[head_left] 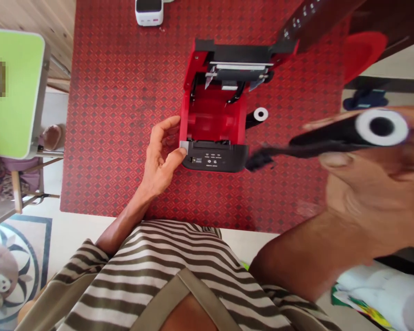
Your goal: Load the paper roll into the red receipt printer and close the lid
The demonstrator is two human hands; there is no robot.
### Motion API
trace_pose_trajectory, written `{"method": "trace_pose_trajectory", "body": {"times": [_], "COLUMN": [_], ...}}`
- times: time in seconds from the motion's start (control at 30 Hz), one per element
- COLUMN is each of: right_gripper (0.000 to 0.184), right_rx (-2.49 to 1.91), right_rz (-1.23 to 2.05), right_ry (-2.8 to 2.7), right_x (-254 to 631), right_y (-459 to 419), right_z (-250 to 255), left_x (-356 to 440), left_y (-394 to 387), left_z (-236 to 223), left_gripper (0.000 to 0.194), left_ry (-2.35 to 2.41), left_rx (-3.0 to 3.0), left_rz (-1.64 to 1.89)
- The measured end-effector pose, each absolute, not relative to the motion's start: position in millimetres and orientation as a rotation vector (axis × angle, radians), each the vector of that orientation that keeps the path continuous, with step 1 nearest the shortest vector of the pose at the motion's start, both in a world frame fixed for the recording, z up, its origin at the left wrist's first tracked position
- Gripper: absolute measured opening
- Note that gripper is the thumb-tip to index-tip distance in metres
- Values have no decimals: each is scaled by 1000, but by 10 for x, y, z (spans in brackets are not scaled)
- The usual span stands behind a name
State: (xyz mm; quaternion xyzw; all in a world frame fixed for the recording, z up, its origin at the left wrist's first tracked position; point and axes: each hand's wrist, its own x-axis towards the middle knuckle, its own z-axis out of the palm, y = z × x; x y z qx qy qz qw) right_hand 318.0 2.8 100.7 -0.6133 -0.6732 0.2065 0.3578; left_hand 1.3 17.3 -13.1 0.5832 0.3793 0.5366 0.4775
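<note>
Here, the right hand (376,177) is pinching a roll (345,128) between its fingers; the printer (215,117) is sitting at two o'clock from the left hand (160,165), touching its spread fingers. Another roll (253,119) is lying at the printer's three o'clock.

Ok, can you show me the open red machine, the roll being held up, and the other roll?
Open red machine (214,122): head view, on its hollow red inside.
Held roll (341,130): head view, on its dark side.
Other roll (251,120): head view, on its dark side.
</note>
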Motion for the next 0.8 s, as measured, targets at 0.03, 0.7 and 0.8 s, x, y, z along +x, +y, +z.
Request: {"method": "trace_pose_trajectory", "body": {"times": [0.03, 0.7, 0.8], "right_gripper": [48, 53, 55], "right_rx": [-1594, -1588, -1573], "right_rz": [584, 1029, 955], "right_ry": [-1702, -1405, -1339], "right_x": [3202, 3330, 3552], "right_y": [0, -378, -270], "right_z": [890, 112, 156], "left_x": [13, -56, -57], "left_y": [179, 309, 308], "left_z": [-129, -187, -204], "left_gripper": [66, 65, 67], "left_ry": [926, 873, 889], "left_rx": [1427, 1547, 1560], "left_rz": [1311, 1397, 1394]}}
